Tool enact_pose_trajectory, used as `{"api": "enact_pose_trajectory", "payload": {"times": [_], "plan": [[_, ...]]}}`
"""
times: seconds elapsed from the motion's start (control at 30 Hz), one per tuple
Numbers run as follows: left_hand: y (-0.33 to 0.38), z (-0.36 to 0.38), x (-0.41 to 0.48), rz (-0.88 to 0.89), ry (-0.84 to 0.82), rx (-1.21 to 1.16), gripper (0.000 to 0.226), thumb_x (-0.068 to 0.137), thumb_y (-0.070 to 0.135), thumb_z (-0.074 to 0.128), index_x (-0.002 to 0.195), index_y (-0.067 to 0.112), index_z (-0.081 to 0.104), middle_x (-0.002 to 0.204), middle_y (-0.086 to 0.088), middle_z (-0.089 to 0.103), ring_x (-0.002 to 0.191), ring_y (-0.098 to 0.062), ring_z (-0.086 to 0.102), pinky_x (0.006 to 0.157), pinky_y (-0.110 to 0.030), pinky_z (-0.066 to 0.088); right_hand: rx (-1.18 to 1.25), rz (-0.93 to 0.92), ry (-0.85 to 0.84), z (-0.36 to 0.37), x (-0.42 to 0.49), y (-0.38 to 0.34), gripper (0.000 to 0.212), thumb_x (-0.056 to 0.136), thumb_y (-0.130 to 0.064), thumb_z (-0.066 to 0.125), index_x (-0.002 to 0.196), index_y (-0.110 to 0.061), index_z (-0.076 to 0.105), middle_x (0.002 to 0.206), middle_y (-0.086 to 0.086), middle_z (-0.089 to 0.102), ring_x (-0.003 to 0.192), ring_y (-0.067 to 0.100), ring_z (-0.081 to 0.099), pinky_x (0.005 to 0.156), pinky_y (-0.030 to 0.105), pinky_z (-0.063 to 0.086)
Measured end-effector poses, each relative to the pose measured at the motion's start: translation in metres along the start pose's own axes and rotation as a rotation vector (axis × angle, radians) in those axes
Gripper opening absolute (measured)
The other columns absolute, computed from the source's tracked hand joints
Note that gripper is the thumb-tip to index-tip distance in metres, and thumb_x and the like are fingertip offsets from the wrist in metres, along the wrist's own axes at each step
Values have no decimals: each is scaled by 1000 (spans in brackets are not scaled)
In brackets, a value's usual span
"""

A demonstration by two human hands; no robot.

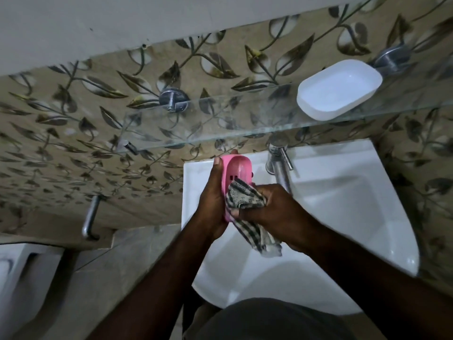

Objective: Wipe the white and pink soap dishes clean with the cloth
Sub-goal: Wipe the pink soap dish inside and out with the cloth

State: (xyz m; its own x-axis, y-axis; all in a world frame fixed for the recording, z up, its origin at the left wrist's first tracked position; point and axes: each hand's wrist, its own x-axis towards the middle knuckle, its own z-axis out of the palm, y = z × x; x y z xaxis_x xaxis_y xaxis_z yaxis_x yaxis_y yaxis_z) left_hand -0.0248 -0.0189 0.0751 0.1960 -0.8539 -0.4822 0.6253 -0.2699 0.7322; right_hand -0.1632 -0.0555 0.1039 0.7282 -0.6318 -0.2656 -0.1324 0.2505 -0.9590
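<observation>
Wiping pink soap dish (236, 173) over sink (343, 217).
Gripping it in left hand (212, 195), rubbing with cloth (245, 198) bunched in right hand (272, 207); white soap dish (339, 89) higher above sink, maybe done.

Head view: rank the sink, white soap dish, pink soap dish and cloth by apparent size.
1. sink
2. white soap dish
3. cloth and pink soap dish: unranked, because the dish is tilted and partly covered and the cloth is bunched.

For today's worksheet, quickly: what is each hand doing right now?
Left hand: gripping the pink soap dish.
Right hand: gripping the cloth, pressed into the dish.
</observation>
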Motion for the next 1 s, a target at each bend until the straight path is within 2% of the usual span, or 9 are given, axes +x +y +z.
{"api": "enact_pose_trajectory", "payload": {"times": [0.07,0.2,0.37,0.43,0.57,0.7,0.77,0.93,1.0], "plan": [[0,5,-1,-9,-1,20,74,88,68,34,107,4,67,94,-15,73,85,-24,72,73,-31,58,85,8,13,-3,6,-7,11,79,3,72,85,-6,73,83,12,75,74,22,71,72,32,56],[-3,25,-3,75,25,-11,61,96,57,32,123,12,62,124,-14,66,113,-25,65,97,-39,51,450,-43,207,-8,27,-26,16,84,1,67,100,0,70,95,20,74,88,35,72,82,43,57],[2,19,0,100,42,53,55,94,61,34,95,28,78,105,-10,74,97,-24,71,78,-36,56,135,-27,43,-10,10,-14,12,85,-1,68,96,3,69,93,24,73,85,35,71,81,45,58],[1,18,0,73,41,89,58,89,66,41,106,22,74,113,-16,71,104,-29,69,84,-40,54,150,10,2,-15,12,-15,13,84,2,67,96,6,69,96,27,71,86,38,70,82,47,58],[-4,30,-1,105,19,67,59,96,57,36,129,14,60,129,-15,63,118,-28,62,99,-43,49,456,-6,178,-21,30,-28,19,83,3,66,102,4,69,97,24,72,85,34,71,81,44,56],[8,23,2,102,100,108,58,93,64,38,107,22,74,114,-14,71,105,-27,68,87,-40,53,244,-67,127,-8,19,-17,15,88,-3,65,103,-1,69,95,17,74,86,28,72,80,40,58],[11,17,5,92,120,137,69,85,72,43,115,15,70,115,-21,69,107,-33,67,83,-40,54,131,-28,29,-6,13,-12,12,87,0,65,98,3,68,90,19,73,79,26,70,76,38,58],[10,31,0,114,41,102,64,96,58,37,131,9,57,128,-17,64,118,-29,61,101,-43,48,478,-7,189,-15,32,-36,14,84,1,66,98,5,69,91,23,72,81,33,70,81,45,57],[11,31,-1,114,47,118,60,96,59,37,127,13,62,125,-15,66,116,-27,63,99,-42,49,409,-78,238,-9,33,-37,15,85,-4,68,99,1,70,91,21,73,83,34,72,81,46,57]]}}
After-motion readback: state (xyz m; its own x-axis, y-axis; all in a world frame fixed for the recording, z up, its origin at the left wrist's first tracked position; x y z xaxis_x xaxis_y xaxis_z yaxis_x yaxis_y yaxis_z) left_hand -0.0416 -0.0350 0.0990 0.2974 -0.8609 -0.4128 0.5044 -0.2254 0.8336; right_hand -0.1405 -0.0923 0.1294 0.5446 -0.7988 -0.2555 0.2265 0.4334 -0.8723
